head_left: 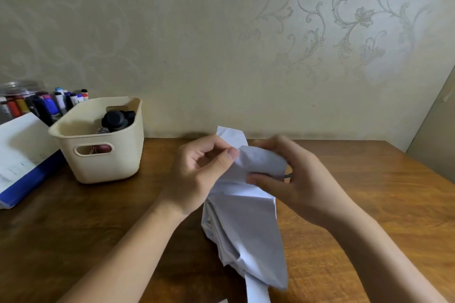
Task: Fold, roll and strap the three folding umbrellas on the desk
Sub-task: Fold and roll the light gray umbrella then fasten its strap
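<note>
Both hands meet above the brown wooden surface (369, 204). The left hand (197, 172) pinches a fold of the pale grey-lilac folding umbrella (246, 229) between thumb and forefinger, and the right hand (298, 179) (slightly blurred) curls its fingers round the bunched canopy beside it. Loose cloth trails toward the near edge. Left of them stands a cream plastic basket (105, 167) with a black round thing (115, 119) inside.

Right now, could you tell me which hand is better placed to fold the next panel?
Probably the right hand: the left hand pinches a fold of the umbrella between thumb and forefinger, anchoring it, while the right grips the cloth beside that fold.
</note>
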